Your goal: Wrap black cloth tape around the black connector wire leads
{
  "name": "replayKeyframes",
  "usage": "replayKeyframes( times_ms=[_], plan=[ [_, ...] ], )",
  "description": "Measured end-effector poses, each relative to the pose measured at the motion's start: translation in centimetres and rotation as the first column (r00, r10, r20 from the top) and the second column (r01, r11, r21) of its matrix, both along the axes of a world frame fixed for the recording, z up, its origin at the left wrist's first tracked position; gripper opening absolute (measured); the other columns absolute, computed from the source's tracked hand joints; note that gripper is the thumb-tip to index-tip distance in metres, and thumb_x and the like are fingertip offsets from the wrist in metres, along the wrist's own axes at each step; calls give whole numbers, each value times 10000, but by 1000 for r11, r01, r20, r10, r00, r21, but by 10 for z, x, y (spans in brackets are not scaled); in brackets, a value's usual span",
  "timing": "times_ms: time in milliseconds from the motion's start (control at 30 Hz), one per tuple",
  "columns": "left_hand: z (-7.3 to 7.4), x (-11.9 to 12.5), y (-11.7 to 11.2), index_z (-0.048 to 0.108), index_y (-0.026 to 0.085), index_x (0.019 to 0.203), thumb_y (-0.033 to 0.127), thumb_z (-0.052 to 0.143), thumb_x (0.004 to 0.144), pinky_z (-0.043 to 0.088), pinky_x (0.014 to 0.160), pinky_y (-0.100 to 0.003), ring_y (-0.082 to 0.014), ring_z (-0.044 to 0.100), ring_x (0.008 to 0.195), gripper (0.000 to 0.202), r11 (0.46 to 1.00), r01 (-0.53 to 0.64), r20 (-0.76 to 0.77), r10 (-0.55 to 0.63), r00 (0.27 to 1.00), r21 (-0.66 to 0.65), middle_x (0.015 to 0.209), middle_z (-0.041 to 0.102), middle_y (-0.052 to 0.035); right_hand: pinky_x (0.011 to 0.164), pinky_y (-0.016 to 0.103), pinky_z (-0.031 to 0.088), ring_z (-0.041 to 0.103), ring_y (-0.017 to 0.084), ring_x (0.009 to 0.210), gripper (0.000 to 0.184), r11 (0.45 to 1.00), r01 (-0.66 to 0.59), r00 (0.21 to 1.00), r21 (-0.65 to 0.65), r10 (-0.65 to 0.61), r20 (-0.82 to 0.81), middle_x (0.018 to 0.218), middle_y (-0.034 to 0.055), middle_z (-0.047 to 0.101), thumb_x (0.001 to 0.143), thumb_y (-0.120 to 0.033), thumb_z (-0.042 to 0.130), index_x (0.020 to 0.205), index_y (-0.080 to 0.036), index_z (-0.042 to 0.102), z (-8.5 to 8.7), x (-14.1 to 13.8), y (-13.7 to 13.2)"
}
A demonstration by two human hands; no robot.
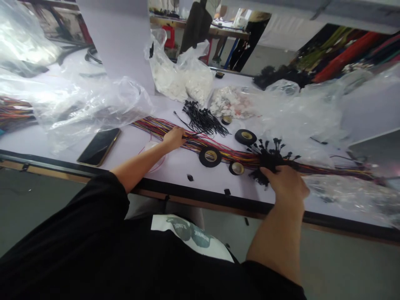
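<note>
My left hand [174, 139] rests over a long bundle of red, yellow and dark wires [229, 151], its fingers closed. A thin black cable pokes out from its fingertips. At the right, my right hand [288, 183] reaches over the same bundle with its fingers curled on a bunch of black cables with small connectors [270, 155]; its fingertips are partly hidden. Between the hands lie a large black tape roll [203, 158] and a smaller tape roll [236, 168]. Behind the bundle is a loose pile of black cables with connectors [204, 119].
A phone [99, 146] lies at the left near the table's dark front edge [193, 193]. Another tape roll [240, 136] sits behind the bundle. Clear plastic bags [100, 108] cover the left side, and bags of white parts [195, 81] stand at the back. People are beyond the table.
</note>
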State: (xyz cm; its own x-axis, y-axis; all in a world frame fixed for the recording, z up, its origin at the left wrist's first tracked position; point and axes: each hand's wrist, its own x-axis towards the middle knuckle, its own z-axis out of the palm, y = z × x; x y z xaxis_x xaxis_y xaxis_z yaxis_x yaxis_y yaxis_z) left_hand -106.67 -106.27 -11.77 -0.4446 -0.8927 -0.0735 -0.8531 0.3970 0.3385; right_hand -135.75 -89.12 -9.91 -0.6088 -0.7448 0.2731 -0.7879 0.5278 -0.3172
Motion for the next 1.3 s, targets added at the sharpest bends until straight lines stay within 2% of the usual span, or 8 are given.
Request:
replayKeyframes(
  times_ms=[100, 267, 400, 600, 800, 967, 1200, 1300],
  plan=[
    [-9, -1, -13, 653, 175, 1022, 204, 431, 864, 465, 901, -297, -213, 601, 1064, 274, 999, 44, 0, -44, 999, -16, 1126, 656, -77, 795, 562, 425, 552, 410, 1025, 392, 985, 170, 985, 10, -169, -21, 1005, 202, 634, 737, -368, 558, 1058, -153, 628, 2, 15, -6],
    [-12, 2, -15, 640, 174, 1104, 214, 470, 847, 450, 909, -308, -232, 590, 1099, 311, 990, 127, 21, -126, 992, -54, 1162, 654, -86, 801, 452, 462, 611, 306, 925, 316, 980, -183, 983, -77, 182, -26, 939, 131, 675, 756, -292, 526, 1020, -167, 645, 2, 58, -44],
    [-6, 7, -15, 677, 206, 1041, 228, 488, 827, 465, 843, -311, -244, 613, 1053, 286, 988, 138, 33, -135, 990, -77, 1118, 674, -65, 730, 378, 474, 617, 239, 786, 268, 866, -498, 867, -43, 498, 4, 909, 103, 682, 771, -286, 548, 997, -186, 650, -2, 86, -78],
    [12, 18, -6, 713, 235, 919, 253, 556, 794, 457, 802, -293, -206, 631, 923, 202, 985, 35, -246, -77, 966, -171, 965, 713, -19, 724, 348, 464, 586, 196, 757, 404, 682, -707, 660, -188, 731, 172, 948, 61, 674, 724, -289, 650, 1119, -217, 604, -8, 128, -110],
    [18, 20, 11, 643, 149, 787, 162, 560, 759, 442, 697, -243, -124, 589, 726, 89, 972, 163, -623, -232, 747, -167, 761, 664, -13, 540, 245, 389, 457, 99, 543, 211, 629, -452, 374, -632, 778, 505, 604, -39, 536, 794, -399, 576, 713, -207, 612, -11, 151, -112],
    [24, 18, 25, 600, 144, 792, 178, 523, 782, 375, 500, -174, -55, 473, 489, 85, 892, 434, -829, -147, 539, 124, 558, 519, 52, 451, 216, 331, 418, 66, 495, 287, 613, -332, 140, -717, 784, 605, 679, -54, 552, 677, -409, 712, 892, -237, 634, -1, 150, -100],
    [23, 8, 40, 521, 147, 826, 141, 518, 779, 283, 404, -168, -24, 386, 395, 47, 744, 537, -886, 158, 436, 397, 594, 495, 62, 400, 207, 341, 421, 73, 377, 264, 685, -206, 135, -699, 727, 673, 451, -100, 485, 704, -437, 693, 779, -230, 547, 2, 147, -88],
    [19, 2, 44, 495, 159, 786, 162, 523, 786, 238, 409, -171, -19, 314, 395, 28, 784, 468, -874, 188, 447, 408, 570, 447, 82, 433, 219, 382, 468, 84, 411, 195, 708, -262, 361, -656, 702, 614, 485, -82, 520, 725, -385, 669, 745, -223, 562, -2, 145, -85]
  ],
)
